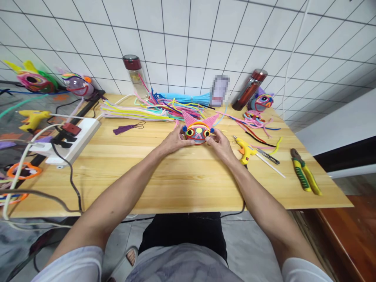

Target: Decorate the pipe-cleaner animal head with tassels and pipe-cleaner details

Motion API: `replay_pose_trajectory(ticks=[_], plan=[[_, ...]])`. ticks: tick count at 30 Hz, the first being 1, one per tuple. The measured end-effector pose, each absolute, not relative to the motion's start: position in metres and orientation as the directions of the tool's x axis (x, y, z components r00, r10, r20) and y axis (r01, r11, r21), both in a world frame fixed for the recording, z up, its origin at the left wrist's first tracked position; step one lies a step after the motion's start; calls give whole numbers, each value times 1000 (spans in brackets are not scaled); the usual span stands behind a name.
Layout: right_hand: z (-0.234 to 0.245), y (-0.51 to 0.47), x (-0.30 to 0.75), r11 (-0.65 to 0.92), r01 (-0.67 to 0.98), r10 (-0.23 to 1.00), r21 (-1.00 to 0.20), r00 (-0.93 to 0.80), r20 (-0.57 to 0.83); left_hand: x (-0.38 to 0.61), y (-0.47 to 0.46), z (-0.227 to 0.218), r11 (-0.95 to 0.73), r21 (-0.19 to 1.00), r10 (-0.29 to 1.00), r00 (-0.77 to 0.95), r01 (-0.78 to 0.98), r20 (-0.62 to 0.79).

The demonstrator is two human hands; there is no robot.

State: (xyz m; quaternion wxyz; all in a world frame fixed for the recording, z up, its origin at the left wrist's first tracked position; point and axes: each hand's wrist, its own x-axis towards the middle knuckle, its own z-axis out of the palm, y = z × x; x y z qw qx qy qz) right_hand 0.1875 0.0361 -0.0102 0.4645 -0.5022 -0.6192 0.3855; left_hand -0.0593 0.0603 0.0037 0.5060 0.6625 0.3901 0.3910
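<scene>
A colourful pipe-cleaner mask with pink ears, blue beads and a yellow-green centre stands on the wooden table. My left hand grips its left side, fingers curled against it. On the mask's right side rests my right hand, pinching its edge. Both forearms stretch over the table's front edge.
A yellow glue gun lies just right of my right hand, with green-yellow pliers further right. A pile of pipe cleaners, two bottles and another mask sit at the back. A power strip with cables lies left.
</scene>
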Motion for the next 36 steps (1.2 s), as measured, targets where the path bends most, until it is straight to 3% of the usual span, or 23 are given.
replay_pose_trajectory(ticks=[12,19,24,30,36], plan=[[-13,32,186,175,241,980,-955,-135,146,-63,57,10,-183,951,928,362,249,84],[-9,32,189,188,259,982,-947,-81,172,-67,59,11,-257,940,901,407,225,149],[-8,32,193,198,283,973,-939,58,222,-81,71,9,-184,968,874,479,168,83],[12,37,208,304,177,874,-936,339,348,-85,84,2,-19,974,988,153,226,-16],[41,39,214,268,51,858,-962,442,262,-80,83,5,-82,966,996,57,246,70]])
